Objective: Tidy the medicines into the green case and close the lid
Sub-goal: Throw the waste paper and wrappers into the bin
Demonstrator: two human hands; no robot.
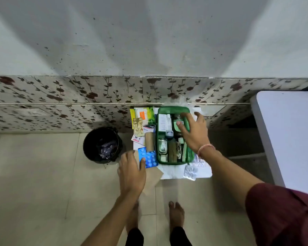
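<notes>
Green and open, the case [174, 135] sits on a white sheet [203, 172] against the floral-tiled wall [60, 96], already crowded with bottles and boxes. The right hand [194, 134] hovers over its far end, fingers spread and holding nothing. The left hand [132, 173] rests its loose fingertips on the blue blister pack [149, 157] just beside the case. Sliding that pack off the sheet's edge would ease the pickup. A black bin [102, 144] crowds the left; a silver blister strip [190, 172] waits near the case's right corner.
</notes>
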